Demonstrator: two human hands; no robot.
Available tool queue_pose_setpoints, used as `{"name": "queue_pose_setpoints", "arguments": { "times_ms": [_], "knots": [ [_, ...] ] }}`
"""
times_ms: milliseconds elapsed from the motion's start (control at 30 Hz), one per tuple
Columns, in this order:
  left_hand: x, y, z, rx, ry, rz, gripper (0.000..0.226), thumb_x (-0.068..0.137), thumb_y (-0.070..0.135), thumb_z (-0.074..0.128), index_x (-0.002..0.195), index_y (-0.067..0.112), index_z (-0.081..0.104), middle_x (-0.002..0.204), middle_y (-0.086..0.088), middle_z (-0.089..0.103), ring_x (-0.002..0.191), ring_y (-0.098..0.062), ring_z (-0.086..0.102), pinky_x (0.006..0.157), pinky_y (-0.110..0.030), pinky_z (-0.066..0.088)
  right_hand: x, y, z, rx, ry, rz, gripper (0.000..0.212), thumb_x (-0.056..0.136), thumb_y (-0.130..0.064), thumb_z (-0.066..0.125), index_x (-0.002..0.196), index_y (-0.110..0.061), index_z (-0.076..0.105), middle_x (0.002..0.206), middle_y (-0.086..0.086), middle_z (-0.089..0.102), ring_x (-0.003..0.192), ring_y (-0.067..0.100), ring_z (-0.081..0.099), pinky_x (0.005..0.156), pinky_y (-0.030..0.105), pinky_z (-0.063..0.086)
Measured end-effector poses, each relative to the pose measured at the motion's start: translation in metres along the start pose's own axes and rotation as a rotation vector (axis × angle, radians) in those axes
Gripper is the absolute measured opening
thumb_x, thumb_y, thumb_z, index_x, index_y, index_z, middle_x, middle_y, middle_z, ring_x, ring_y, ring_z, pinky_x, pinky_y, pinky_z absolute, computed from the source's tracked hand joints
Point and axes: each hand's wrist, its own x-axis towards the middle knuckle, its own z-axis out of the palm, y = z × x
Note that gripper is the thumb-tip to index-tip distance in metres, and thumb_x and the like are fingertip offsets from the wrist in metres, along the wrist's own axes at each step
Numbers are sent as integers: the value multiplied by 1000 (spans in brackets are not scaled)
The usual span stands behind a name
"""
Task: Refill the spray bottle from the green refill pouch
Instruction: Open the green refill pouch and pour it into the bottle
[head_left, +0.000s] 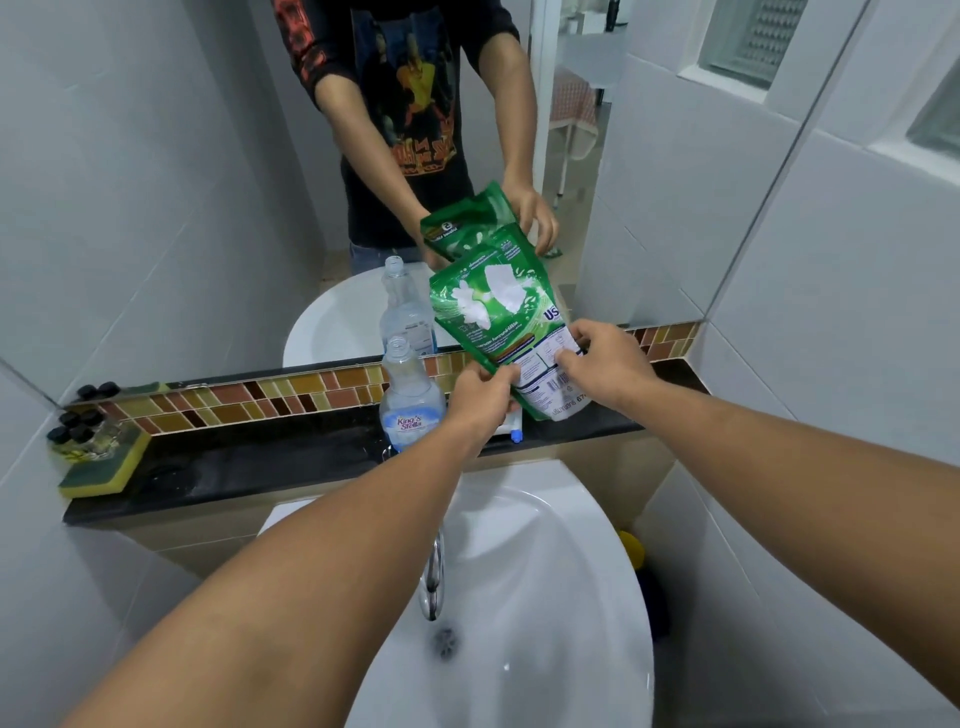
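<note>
I hold the green refill pouch (498, 306) above the black ledge, tilted with its top leaning away to the left. My left hand (480, 397) pinches its lower left edge. My right hand (602, 364) grips the white lower right part. The clear spray bottle (410, 400) stands upright on the ledge just left of my left hand, its neck open and without a sprayer head. A white and blue part (511, 431) lies on the ledge under the pouch, mostly hidden.
A black ledge (249, 462) runs under the mirror (208, 182). A yellow and green sponge (104, 467) with small black-capped jars (78, 426) sits at its left end. Below are the white basin (545, 597) and the chrome tap (434, 577).
</note>
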Motion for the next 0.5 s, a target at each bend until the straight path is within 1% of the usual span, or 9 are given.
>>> {"name": "queue_pose_setpoints", "arguments": {
  "times_ms": [100,133,167,200,233,267,300,367,500],
  "knots": [
    [8,-3,17,60,-25,8,10,99,25,62,108,20,59,114,-5,72,103,-26,73,58,-19,50,0,21,-3,37,8,37,11,95,-30,66,105,-28,70,106,-6,72,96,20,65,84,43,56],
    [10,-5,22,85,-37,12,15,99,25,63,112,17,60,116,-5,72,104,-26,72,58,-19,52,0,28,-4,48,10,48,10,95,-29,66,104,-28,69,106,-6,72,95,20,65,84,41,55],
    [13,-6,28,108,-48,19,20,99,25,63,116,15,60,117,-6,72,104,-26,72,61,-21,55,0,36,-6,53,19,64,10,95,-29,66,104,-29,69,105,-7,72,95,20,66,83,40,55],
    [17,-8,38,129,-62,23,23,99,26,64,118,14,60,119,-7,72,106,-26,71,70,-28,60,1,46,-9,52,36,89,9,94,-29,66,103,-29,69,104,-7,72,94,20,66,82,38,54],
    [20,-10,44,141,-70,27,25,98,26,64,120,14,60,120,-7,72,107,-27,71,83,-36,61,1,53,-10,52,46,105,7,94,-30,66,101,-30,68,102,-8,71,94,20,66,80,36,53],
    [22,-11,47,149,-74,33,27,97,26,65,121,15,60,121,-6,72,110,-28,70,94,-43,59,1,57,-9,52,50,112,5,94,-31,66,99,-31,67,100,-11,70,92,19,65,78,35,51],
    [23,-11,52,164,-84,39,28,97,27,66,122,15,61,122,-6,72,112,-28,69,100,-47,56,0,63,-10,58,56,121,4,94,-31,66,97,-34,65,97,-13,68,91,18,64,75,33,49],
    [27,-12,66,213,-97,62,29,96,28,67,122,17,61,124,-5,71,115,-29,68,103,-48,54,0,77,-15,65,76,155,6,95,-33,66,99,-38,64,100,-13,68,90,17,62,73,32,46],
    [33,-16,95,301,-137,114,30,97,29,68,124,18,61,125,-5,71,114,-28,68,102,-48,55,-2,109,-22,56,100,235,6,95,-35,64,100,-37,62,106,-6,69,92,22,62,75,34,49]
  ]
}}
